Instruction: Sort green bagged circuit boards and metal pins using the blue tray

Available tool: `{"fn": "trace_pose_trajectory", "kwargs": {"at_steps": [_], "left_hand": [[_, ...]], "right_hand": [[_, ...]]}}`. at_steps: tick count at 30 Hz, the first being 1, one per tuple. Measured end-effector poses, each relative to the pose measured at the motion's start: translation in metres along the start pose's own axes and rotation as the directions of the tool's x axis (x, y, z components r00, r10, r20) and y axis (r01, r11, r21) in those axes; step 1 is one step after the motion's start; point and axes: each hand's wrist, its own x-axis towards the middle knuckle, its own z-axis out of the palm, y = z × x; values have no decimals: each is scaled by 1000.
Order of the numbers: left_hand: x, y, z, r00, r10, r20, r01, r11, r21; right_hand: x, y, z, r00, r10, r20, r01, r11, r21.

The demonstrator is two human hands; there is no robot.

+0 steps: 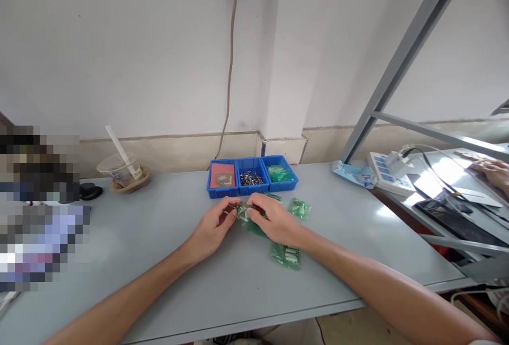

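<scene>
Both of my hands meet over the desk, just in front of the blue bins. My right hand (274, 219) is closed on the edge of a small green plastic bag (243, 213) with pale pieces inside. At the bag's left side my left hand (214, 227) is pinched, its fingertips against the opening; thin metal pieces like screws show between the fingers, too small to make out surely. Under and beside my right hand lie more green bags: a filled packet (286, 256) nearer me and another packet (299, 208) to the right.
Three joined blue bins hold a red card with a small packet (223, 175), loose metal screws (251, 178) and green bags (279, 173). A plastic cup (119, 167) stands left; a blue wrapper (354, 174) and power strip (389, 174) lie right. Another person's hand (495, 173) is far right.
</scene>
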Motion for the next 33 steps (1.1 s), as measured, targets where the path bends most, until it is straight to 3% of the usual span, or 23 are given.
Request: {"fn": "trace_pose_trajectory", "kwargs": {"at_steps": [11,20,33], "left_hand": [[1,-1,1,997,-5,-72,5,1000,-2],[1,1,6,980,50,-195,-67,994,-83],[3,-2,6,987,62,-147,-78,991,-104]], "right_hand": [[0,3,1,1000,4,-27,-2,998,61],[2,9,5,998,39,-40,-35,995,97],[2,4,5,998,62,6,-62,983,176]]}}
